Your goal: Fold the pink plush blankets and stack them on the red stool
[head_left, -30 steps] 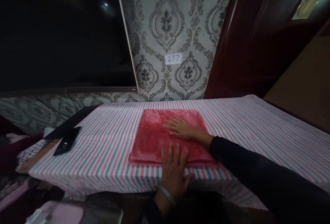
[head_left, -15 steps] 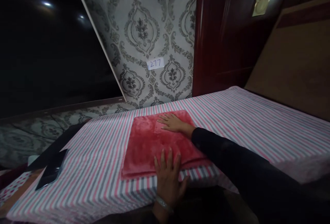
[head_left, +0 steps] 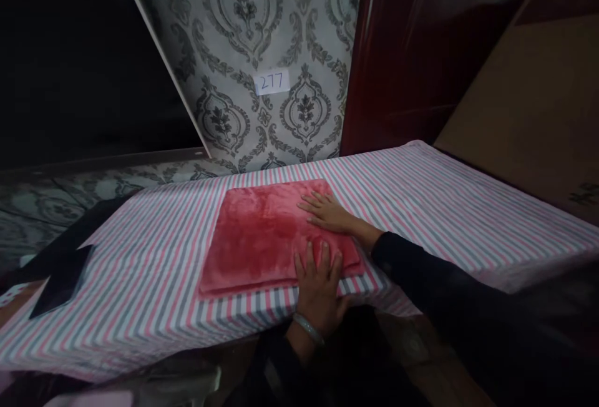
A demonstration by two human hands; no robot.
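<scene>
A folded red plush cloth (head_left: 253, 232) lies flat on a table covered with a striped cloth (head_left: 163, 269). My left hand (head_left: 318, 282), with a bracelet at the wrist, rests on the near edge of the plush cloth, fingers spread and pointing away from me. Farther back, near the plush cloth's right side, my right hand (head_left: 330, 212) lies flat on top with its fingers stretched to the left. Neither hand grips anything. Folded layers show along the near edge and at the near right corner.
A dark flat phone or tablet (head_left: 63, 282) lies at the table's left end. Behind stand a large black screen (head_left: 84, 63), patterned wallpaper with a "277" paper label (head_left: 272, 82), and a dark red panel (head_left: 402, 51). A brown board (head_left: 528, 107) rises at the right.
My right hand has slid toward the right side of the red plush cloth. My left hand has shifted right along the near edge. The camera view has tilted down and turned slightly.
</scene>
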